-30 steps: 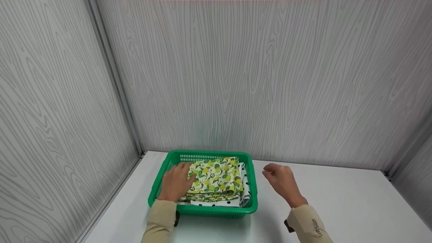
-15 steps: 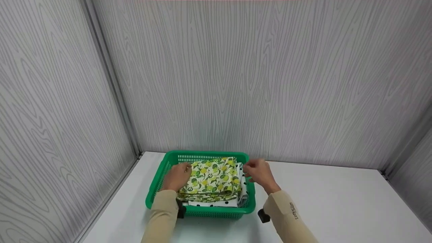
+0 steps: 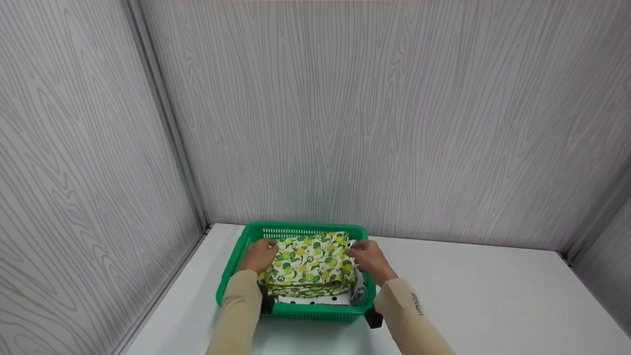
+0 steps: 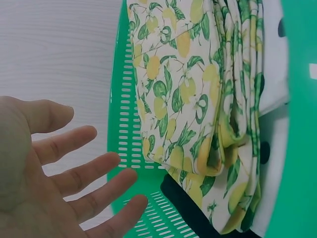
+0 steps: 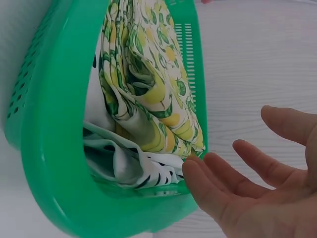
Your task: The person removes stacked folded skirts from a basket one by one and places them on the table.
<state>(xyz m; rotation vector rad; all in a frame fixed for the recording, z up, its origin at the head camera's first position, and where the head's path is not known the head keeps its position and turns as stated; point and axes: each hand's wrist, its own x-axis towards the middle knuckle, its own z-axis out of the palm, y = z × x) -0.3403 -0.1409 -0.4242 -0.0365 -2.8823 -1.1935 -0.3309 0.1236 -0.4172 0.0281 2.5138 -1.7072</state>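
A folded lemon-print cloth (image 3: 310,259) lies in several layers in the green basket (image 3: 305,226). Under it is a white cloth with black dots (image 5: 121,161), bunched at the basket's right end. My left hand (image 3: 259,255) hovers at the left end of the stack; in the left wrist view its fingers (image 4: 84,176) are spread, apart from the fabric. Over the basket's right side is my right hand (image 3: 368,257), fingers loosely bent and nothing held. In the right wrist view a fingertip overlaps the corner of the stack.
The basket stands on a white table (image 3: 468,296) near the grey wood-grain back wall (image 3: 315,118). A side wall (image 3: 88,172) rises at the left. Something dark (image 4: 188,208) shows beneath the lemon cloth in the left wrist view.
My right hand has moved left, from beside the basket to over its right side. My left hand has drawn its fingers in from lying flat on the lemon cloth's left end.
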